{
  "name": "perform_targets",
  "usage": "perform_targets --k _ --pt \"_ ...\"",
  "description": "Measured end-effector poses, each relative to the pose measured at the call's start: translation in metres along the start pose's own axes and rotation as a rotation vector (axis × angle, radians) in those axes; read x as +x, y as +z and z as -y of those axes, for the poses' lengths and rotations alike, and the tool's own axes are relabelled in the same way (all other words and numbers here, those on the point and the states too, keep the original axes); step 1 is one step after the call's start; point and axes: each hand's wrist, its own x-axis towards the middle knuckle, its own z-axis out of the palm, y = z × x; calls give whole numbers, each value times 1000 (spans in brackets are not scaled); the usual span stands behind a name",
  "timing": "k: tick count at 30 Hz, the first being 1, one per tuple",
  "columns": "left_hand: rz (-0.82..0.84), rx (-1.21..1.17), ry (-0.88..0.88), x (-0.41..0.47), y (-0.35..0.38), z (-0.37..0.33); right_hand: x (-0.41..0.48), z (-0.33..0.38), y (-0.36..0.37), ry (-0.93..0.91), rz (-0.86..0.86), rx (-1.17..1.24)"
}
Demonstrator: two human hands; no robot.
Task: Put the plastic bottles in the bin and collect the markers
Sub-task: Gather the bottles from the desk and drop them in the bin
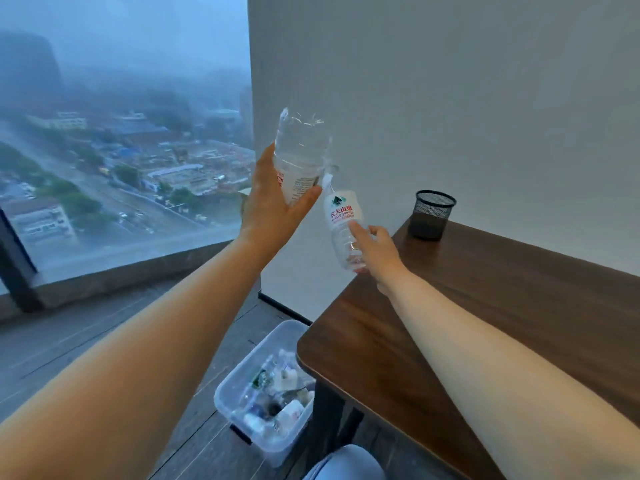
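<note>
Holding two plastic bottles aloft, well above the bin.

Head view: gripping the larger bottle in the left hand, fingers wrapped round its label; pinching the smaller bottle in the right hand, just beside the left. Hanging far over the clear bin, already holding bottles, below both wrists beside the table. Risking a bounce off the rim or table edge if dropping from this height. No markers showing; mesh cup standing beyond the right hand.
</note>
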Motion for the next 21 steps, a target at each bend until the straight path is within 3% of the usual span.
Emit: perform_targets --k 4,9,16,21 --pt "38 71 -136 -8 -33 31 -2 -1 40 330 227 126" --pt "108 143 -225 -23 -54 66 -1 -14 79 461 216 19" --pt "194 180 -278 -36 -54 95 2 -33 94 250 119 -278" --pt "281 133 -307 -57 -42 107 -5 -40 98 70 86 -335"
